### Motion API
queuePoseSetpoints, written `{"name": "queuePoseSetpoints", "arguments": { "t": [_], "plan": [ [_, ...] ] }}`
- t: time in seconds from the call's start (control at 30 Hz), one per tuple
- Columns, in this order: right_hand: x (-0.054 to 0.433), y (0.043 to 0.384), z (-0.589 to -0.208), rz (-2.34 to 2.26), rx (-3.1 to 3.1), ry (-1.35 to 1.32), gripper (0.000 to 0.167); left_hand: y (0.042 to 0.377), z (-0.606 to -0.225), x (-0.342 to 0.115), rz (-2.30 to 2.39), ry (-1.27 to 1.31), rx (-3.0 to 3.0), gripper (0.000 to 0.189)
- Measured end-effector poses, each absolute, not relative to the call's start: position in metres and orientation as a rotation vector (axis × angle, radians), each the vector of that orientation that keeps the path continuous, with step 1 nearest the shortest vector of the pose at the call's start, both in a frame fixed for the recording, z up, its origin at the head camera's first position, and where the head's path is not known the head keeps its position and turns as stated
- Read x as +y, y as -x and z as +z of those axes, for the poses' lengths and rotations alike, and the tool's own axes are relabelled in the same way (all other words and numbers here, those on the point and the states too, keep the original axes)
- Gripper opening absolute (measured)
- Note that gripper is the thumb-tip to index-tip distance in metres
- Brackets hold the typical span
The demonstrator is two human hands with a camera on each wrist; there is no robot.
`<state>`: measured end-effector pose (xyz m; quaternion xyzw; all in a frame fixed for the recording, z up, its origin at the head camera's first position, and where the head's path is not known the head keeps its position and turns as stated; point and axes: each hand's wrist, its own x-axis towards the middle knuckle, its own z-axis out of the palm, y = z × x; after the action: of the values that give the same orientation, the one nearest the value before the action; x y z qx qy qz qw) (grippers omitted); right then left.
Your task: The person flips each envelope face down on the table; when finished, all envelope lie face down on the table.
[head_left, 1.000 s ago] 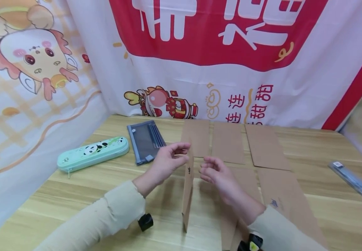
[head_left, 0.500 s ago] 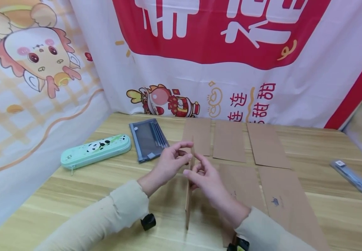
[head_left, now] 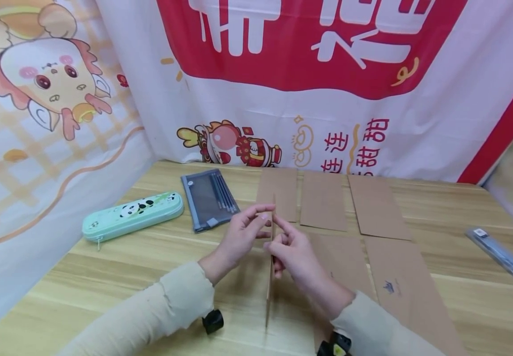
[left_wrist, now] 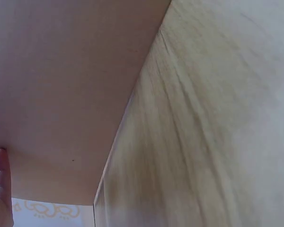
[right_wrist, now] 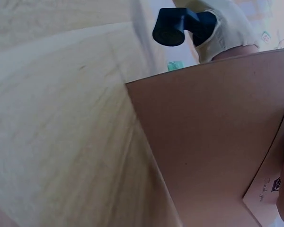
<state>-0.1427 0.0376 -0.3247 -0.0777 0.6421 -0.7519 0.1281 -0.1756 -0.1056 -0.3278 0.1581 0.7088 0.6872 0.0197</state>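
Observation:
A brown kraft-paper envelope [head_left: 270,284] stands on edge above the table, seen almost edge-on in the head view. My left hand [head_left: 234,241] grips its upper part from the left, index finger stretched to the edge. From the other side my right hand [head_left: 300,259] pinches it, thumb and index finger at the paper. In the right wrist view, a printed flap with a small crown and "Thank you" [right_wrist: 276,184] lies against the plain brown envelope [right_wrist: 203,127]. The left wrist view shows its blank face [left_wrist: 75,90] with one finger [left_wrist: 2,177] touching it.
Several brown envelopes lie flat in rows at the back [head_left: 323,200] and right [head_left: 409,289]. A mint panda pencil case [head_left: 132,216] and a dark mesh pouch [head_left: 200,205] with pencils lie left. A slim blue-grey packet [head_left: 503,258] lies far right. Printed cloth hangs behind.
My right hand has moved left from beside the envelope and now pinches it. The envelope has turned more edge-on. My left hand stays at its upper part.

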Motion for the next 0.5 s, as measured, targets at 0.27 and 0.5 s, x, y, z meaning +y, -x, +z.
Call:
{"name": "queuePoseSetpoints", "arguments": {
  "t": [0.27,0.5],
  "plan": [
    [0.048,0.146,-0.317,-2.271,1.895,0.142,0.071,0.173,-0.325,-0.099,2.135,-0.605,2.16,0.037],
    [0.059,0.15,-0.314,-2.389,1.852,0.091,0.066,0.171,-0.336,-0.108,2.225,-0.333,2.191,0.037]
  ]
}}
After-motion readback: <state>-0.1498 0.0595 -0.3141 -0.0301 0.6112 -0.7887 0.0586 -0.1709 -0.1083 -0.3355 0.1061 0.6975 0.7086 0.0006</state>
